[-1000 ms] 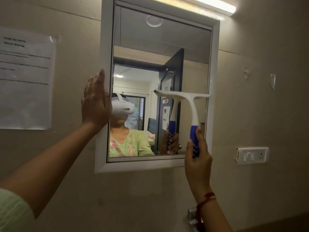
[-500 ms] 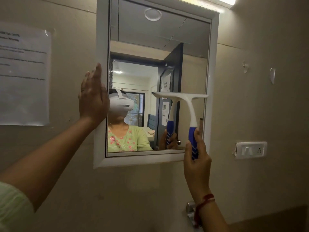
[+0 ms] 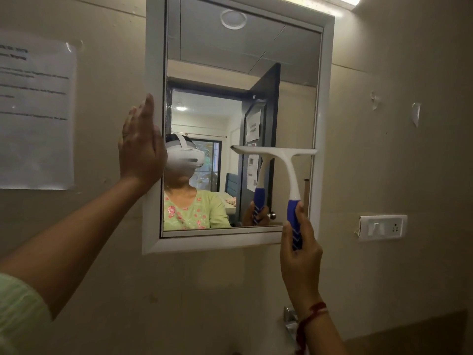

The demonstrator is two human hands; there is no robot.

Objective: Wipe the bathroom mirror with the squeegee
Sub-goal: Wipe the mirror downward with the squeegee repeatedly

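Observation:
A white-framed mirror (image 3: 326, 103) hangs on the beige wall. My right hand (image 3: 300, 248) grips the blue handle of a white squeegee (image 3: 286, 165), whose blade lies level against the lower right part of the glass, reaching the right frame. My left hand (image 3: 140, 147) rests flat on the mirror's left frame edge, fingers together and pointing up. The glass reflects a person wearing a headset and the squeegee's handle.
A printed paper sheet (image 3: 35, 114) is taped to the wall left of the mirror. A white switch and socket plate (image 3: 382, 227) sits to the right. A metal tap fitting (image 3: 290, 321) shows below my right wrist. A light bar (image 3: 332, 0) glows above.
The squeegee blade has slid slightly down the glass toward the bottom edge. My left hand stays on the left frame. The view has shifted a little.

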